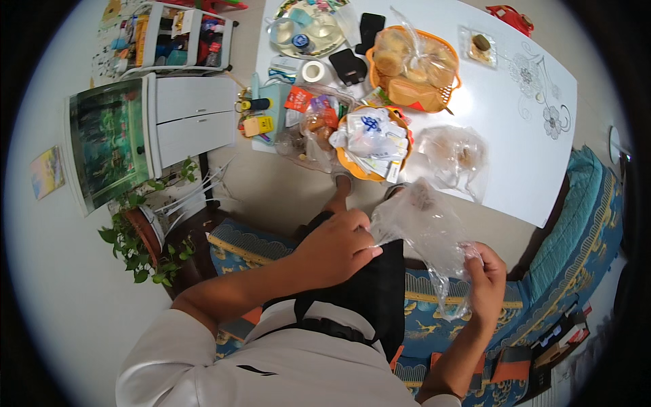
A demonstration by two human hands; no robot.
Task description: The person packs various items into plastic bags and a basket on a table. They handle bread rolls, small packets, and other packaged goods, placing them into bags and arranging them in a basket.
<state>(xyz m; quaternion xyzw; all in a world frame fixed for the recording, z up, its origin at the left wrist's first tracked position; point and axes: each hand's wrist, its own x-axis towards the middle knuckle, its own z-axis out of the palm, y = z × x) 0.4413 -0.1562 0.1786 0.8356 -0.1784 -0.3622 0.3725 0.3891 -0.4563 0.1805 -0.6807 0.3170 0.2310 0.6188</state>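
Observation:
A clear plastic bag is stretched between my two hands, over my lap and the table's near edge. My left hand pinches its left side. My right hand grips its right side, with loose plastic hanging below the fingers. Something brownish shows at the bag's far end; I cannot tell what. Beyond it on the table lies another clear bag with a brownish item inside. Left of that stands an orange bowl heaped with white packets. Further back, an orange plastic basket holds bagged round bread-like items.
The white table also carries a roll of tape, a black phone, a patterned tray, a bag of mixed packets and a small clear packet. A blue patterned sofa surrounds me; a fish tank stands left.

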